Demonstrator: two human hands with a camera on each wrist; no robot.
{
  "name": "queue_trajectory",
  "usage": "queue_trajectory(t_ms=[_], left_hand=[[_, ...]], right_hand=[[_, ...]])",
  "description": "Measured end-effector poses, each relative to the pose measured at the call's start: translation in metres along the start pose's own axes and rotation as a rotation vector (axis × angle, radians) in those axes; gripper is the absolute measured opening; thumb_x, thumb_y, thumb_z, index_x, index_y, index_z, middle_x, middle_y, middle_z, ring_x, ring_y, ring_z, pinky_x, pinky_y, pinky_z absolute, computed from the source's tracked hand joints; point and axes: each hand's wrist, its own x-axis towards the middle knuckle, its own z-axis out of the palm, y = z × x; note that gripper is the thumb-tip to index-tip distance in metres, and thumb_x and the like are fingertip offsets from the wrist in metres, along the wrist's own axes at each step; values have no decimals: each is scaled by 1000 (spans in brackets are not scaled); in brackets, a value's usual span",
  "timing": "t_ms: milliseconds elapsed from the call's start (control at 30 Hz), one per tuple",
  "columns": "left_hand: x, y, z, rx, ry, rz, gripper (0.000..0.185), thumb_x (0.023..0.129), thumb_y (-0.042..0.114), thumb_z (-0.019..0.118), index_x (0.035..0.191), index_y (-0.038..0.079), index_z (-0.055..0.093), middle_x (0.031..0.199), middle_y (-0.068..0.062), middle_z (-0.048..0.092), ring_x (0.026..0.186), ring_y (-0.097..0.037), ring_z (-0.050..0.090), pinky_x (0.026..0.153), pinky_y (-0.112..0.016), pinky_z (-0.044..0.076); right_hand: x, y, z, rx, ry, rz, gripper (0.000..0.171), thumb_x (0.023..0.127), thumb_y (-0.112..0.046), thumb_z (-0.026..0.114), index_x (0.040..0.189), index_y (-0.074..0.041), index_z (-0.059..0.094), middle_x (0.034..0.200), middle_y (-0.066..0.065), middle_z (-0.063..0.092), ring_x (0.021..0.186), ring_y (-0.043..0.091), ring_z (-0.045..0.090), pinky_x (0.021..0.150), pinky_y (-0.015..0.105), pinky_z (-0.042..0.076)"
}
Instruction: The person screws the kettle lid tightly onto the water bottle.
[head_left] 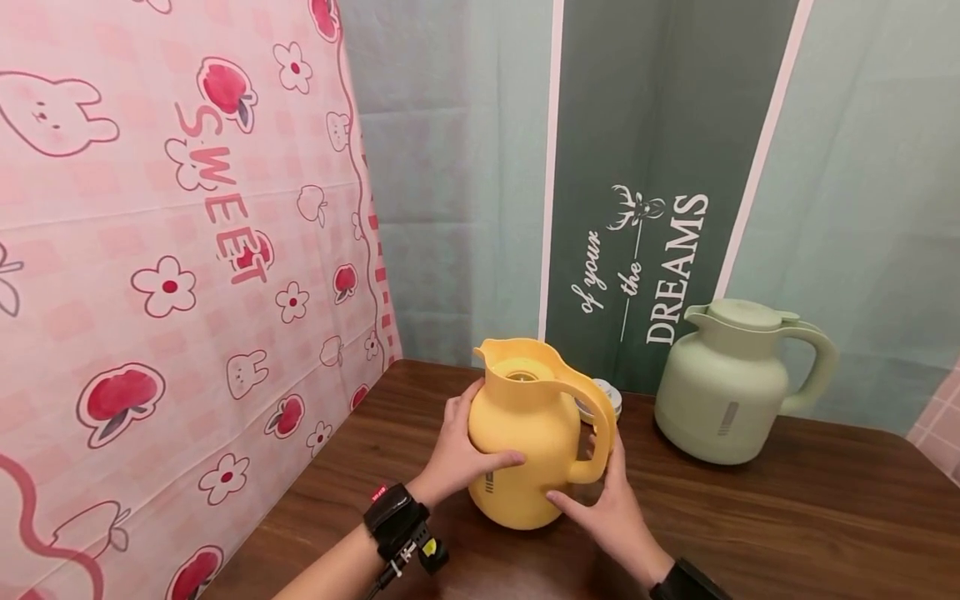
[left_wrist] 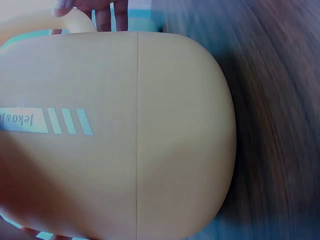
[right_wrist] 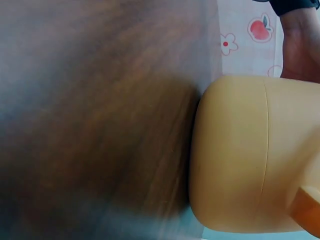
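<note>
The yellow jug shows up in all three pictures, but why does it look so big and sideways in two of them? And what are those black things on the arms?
A person is wearing three cameras. One sits on the head and looks down at both hands. The black bands on the arms hold the other two, one on each wrist, so those pictures are very close and turned sideways.

The left hand and the right hand hold the yellow jug from both sides. Its top is open. It stands on a brown wooden table. Behind it peeks a small round lid, and a green jug stands farther right with its lid on.
</note>
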Motion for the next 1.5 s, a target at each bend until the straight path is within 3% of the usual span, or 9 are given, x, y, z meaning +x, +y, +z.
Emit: queue_trajectory(t_ms=[100,433,667,900,1033,1167,1300,1400,1500], left_hand=[[-3,4,4,-17,-4,7,110,60,42,90,146,41,22,127,-1,33,111,-15,41,92,-39,40],[-21,20,22,-39,7,8,111,61,46,88,147,43,19,123,0,33,111,-16,37,89,-39,41],[-33,32,28,-49,-17,19,111,62,46,88,148,43,18,126,0,32,115,-17,36,90,-42,39],[-46,41,30,-31,-53,38,113,63,45,87,150,41,15,128,0,30,119,-18,35,94,-44,39],[-53,44,32,-16,-61,54,114,61,46,87,150,42,15,129,0,30,120,-18,34,94,-45,38],[-60,47,35,-11,-77,65,115,62,47,87,151,39,14,129,1,29,120,-19,33,94,-48,37],[-66,49,37,13,-78,67,114,62,49,86,151,38,15,128,2,29,119,-20,34,93,-49,37],[-70,51,37,30,-73,80,113,62,49,86,151,38,17,128,2,29,119,-20,35,93,-48,38],[-73,52,36,47,-67,105,111,63,49,86,150,37,20,127,2,30,119,-21,36,93,-47,38]], right_hand=[[-6,0,-1,23,5,7,121,75,-31,82,148,-36,-13,149,15,22,135,34,29,99,61,30],[-22,-3,-9,-7,79,26,124,73,-25,84,148,-33,-14,133,21,45,122,34,46,92,53,38],[-32,-4,-19,-36,91,89,125,71,-28,85,148,-33,-14,130,21,48,120,35,46,93,56,36],[-41,-3,-31,-14,82,122,127,70,-25,86,147,-34,-15,133,23,44,125,39,40,97,63,27],[-46,-1,-40,-25,72,134,123,70,-24,86,148,-27,-9,132,22,46,125,37,40,97,63,26],[-52,2,-47,-102,88,125,112,69,-25,86,146,-15,5,128,17,50,119,21,44,96,50,32],[-57,5,-52,-150,117,57,100,68,-22,87,139,-9,18,122,11,54,107,-4,43,88,19,34],[-60,8,-54,-149,131,-12,95,66,-16,88,135,-7,23,116,8,57,102,-7,46,80,10,35],[-63,10,-56,-152,142,-73,98,64,-10,88,137,-6,22,110,3,60,99,-3,52,78,13,39]])
